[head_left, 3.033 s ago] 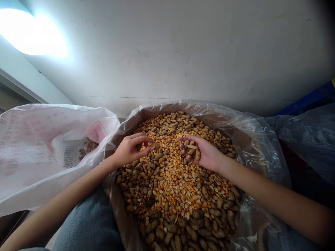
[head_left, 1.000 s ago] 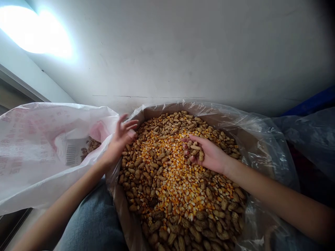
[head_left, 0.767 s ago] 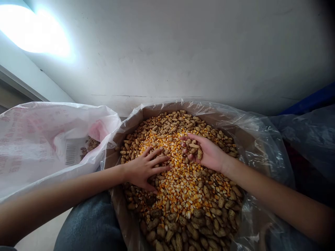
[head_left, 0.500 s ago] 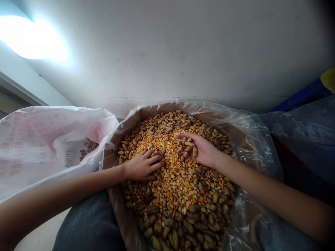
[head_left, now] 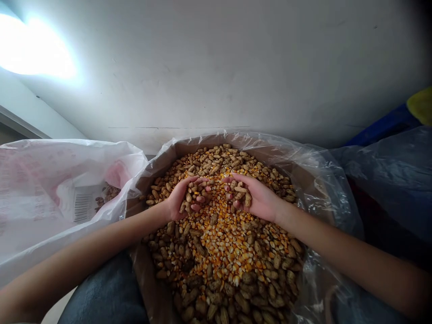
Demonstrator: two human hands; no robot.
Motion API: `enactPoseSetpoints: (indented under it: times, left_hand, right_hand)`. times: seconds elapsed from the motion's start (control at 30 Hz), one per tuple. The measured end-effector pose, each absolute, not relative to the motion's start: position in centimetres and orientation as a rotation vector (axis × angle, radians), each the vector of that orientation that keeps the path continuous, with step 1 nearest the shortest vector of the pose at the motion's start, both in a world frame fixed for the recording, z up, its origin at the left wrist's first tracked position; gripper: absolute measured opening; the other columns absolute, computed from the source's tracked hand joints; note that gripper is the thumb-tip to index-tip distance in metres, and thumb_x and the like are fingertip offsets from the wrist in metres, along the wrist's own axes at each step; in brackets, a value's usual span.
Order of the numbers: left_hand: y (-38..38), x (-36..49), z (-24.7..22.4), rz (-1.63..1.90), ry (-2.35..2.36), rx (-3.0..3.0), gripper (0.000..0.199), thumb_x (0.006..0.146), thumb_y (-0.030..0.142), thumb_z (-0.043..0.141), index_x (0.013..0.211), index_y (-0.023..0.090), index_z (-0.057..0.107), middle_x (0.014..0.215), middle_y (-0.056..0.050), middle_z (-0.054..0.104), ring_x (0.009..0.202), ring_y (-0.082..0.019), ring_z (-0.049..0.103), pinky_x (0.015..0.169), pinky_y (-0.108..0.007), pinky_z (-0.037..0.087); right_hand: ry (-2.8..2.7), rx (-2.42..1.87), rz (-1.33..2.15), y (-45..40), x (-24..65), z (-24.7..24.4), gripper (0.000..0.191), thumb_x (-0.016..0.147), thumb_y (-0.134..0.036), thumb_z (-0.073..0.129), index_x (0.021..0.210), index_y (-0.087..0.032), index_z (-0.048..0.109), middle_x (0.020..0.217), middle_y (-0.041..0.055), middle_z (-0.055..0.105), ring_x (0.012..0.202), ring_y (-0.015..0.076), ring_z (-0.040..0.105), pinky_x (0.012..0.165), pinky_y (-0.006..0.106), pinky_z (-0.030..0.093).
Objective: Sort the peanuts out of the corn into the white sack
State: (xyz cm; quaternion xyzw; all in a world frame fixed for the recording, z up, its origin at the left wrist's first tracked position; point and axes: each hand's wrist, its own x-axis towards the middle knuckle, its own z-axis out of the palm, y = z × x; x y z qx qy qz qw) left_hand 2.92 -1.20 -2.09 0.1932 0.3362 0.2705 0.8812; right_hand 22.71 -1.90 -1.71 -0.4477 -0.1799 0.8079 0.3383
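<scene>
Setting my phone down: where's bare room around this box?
The printed side of the white bag, left of the box, is free, bordered by the box's edge and the jeans. Crowded: the box's middle, where the left hand and right hand cup peanuts above the corn.

Left hand (head_left: pixel 182 200) and right hand (head_left: pixel 256 200), both cupped around in-shell peanuts (head_left: pixel 240 191), just above dried corn kernels (head_left: pixel 222 238) at lower centre. Cardboard box (head_left: pixel 184 150) with clear plastic liner (head_left: pixel 324 180). White printed sack (head_left: pixel 50 193), left of frame.
</scene>
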Motion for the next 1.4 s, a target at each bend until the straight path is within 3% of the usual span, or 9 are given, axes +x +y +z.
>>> enactPoseSetpoints:
  times: [0.13,0.27,0.33,0.5,0.67,0.83,1.0,1.13,1.4]
  left_hand:
    - [-1.3,2.3,-1.9,0.615,0.671,0.184,0.023,0.075,0.028,0.043,0.091,0.017,0.053,0.087,-0.006,0.058,0.068,-0.013,0.057,0.052,-0.022,0.046]
    - [-1.2,2.3,-1.1,0.694,0.621,0.13,0.024,0.077,0.027,0.038,0.092,0.015,0.053,0.095,-0.008,0.058,0.091,-0.022,0.053,0.074,-0.038,0.044]
    - [-1.2,2.3,-0.8,0.707,0.597,0.123,0.024,0.078,0.027,0.037,0.091,0.015,0.053,0.092,-0.008,0.059,0.088,-0.022,0.054,0.072,-0.038,0.045]
    - [-1.3,1.8,-0.4,0.62,0.542,0.128,0.025,0.079,0.028,0.035,0.09,0.014,0.053,0.083,-0.007,0.06,0.053,-0.01,0.055,0.044,-0.02,0.045]
    - [-1.2,1.9,-0.2,0.718,0.596,0.139,0.027,0.079,0.027,0.034,0.09,0.012,0.054,0.09,-0.011,0.059,0.08,-0.02,0.057,0.066,-0.035,0.047]
    - [-1.1,2.0,0.0,0.747,0.625,0.118,0.026,0.079,0.024,0.034,0.089,0.011,0.054,0.085,-0.01,0.061,0.07,-0.017,0.059,0.068,-0.036,0.046]
    - [-1.0,2.0,0.0,0.806,0.713,0.064,0.022,0.079,0.021,0.036,0.087,0.01,0.053,0.085,-0.01,0.06,0.085,-0.02,0.057,0.075,-0.037,0.044]
    - [-1.1,2.0,0.0,0.82,0.701,0.055,0.019,0.078,0.02,0.036,0.083,0.01,0.052,0.065,-0.004,0.058,0.07,-0.017,0.06,0.077,-0.041,0.042]
    - [-0.8,1.5,-0.3,0.812,0.737,0.084,0.02,0.079,0.021,0.034,0.083,0.012,0.051,0.074,-0.004,0.061,0.056,-0.012,0.059,0.073,-0.041,0.043]
  right_hand:
    - [-0.486,-1.178,2.104,-1.9,22.6,-1.6,0.019,0.072,-0.031,0.05,0.083,-0.018,0.058,0.062,0.0003,0.052,0.053,0.01,0.051,0.039,0.019,0.041]
    - [-0.505,-1.213,2.087,-2.0,22.6,-1.6,0.02,0.072,-0.031,0.05,0.084,-0.018,0.058,0.065,0.0012,0.053,0.055,0.0103,0.052,0.04,0.019,0.041]
    - [-0.517,-1.219,2.076,-2.0,22.6,-1.7,0.02,0.071,-0.031,0.052,0.085,-0.018,0.059,0.067,0.0012,0.053,0.055,0.0103,0.052,0.04,0.018,0.041]
    - [-0.507,-1.193,2.073,-1.9,22.7,-1.7,0.02,0.07,-0.03,0.052,0.085,-0.018,0.059,0.065,0.0005,0.052,0.055,0.0103,0.052,0.04,0.019,0.041]
    - [-0.496,-1.205,2.076,-1.9,22.7,-1.6,0.02,0.071,-0.03,0.051,0.085,-0.018,0.059,0.065,0.0001,0.053,0.054,0.0094,0.052,0.04,0.019,0.041]
    - [-0.514,-1.207,2.08,-1.9,22.7,-1.8,0.021,0.071,-0.031,0.052,0.086,-0.018,0.059,0.066,0.0001,0.053,0.055,0.0096,0.052,0.04,0.019,0.041]
    - [-0.528,-1.202,2.081,-2.0,22.8,-1.9,0.022,0.07,-0.032,0.052,0.086,-0.018,0.059,0.065,0.0007,0.052,0.056,0.0104,0.051,0.041,0.019,0.042]
    - [-0.531,-1.202,2.079,-2.0,22.8,-1.9,0.021,0.07,-0.032,0.053,0.086,-0.02,0.058,0.066,0.0003,0.052,0.057,0.0105,0.052,0.042,0.019,0.042]
    - [-0.52,-1.184,2.09,-1.9,22.6,-1.8,0.022,0.071,-0.031,0.051,0.088,-0.019,0.057,0.068,0.0008,0.053,0.056,0.0101,0.051,0.041,0.019,0.042]
